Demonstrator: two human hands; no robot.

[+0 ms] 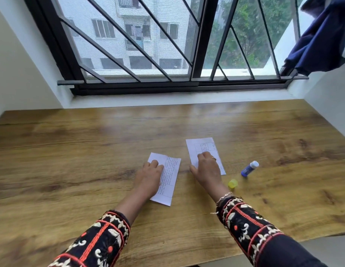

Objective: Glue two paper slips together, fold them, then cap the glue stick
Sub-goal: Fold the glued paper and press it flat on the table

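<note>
White paper is very light and thin, so it bends, slides and creases with hardly a push. Our two slips lie flat on the wooden table point(71, 151), a little apart. The left slip point(170, 177) is nearer to us and the right slip point(203, 146) is a bit farther away. Our left hand point(150, 176) rests on the left slip and presses it down, and its fingers wrap around nothing. Our right hand point(206, 168) sits on the right slip with bent fingers and the tips on the paper. We cannot tell if it pinches the paper or only pushes on it. We think flat paper is hard to pick up from the middle. It may be best to slide a slip along the smooth wood, or lift it by a corner or an edge, gently, so it does not crumple. The blue glue stick point(249, 168) stands open at the right, well apart from both hands. It is hard and round and could tip and roll, so we should hold it around its body. Its small yellow cap point(232, 184) waits near our right wrist.
</note>
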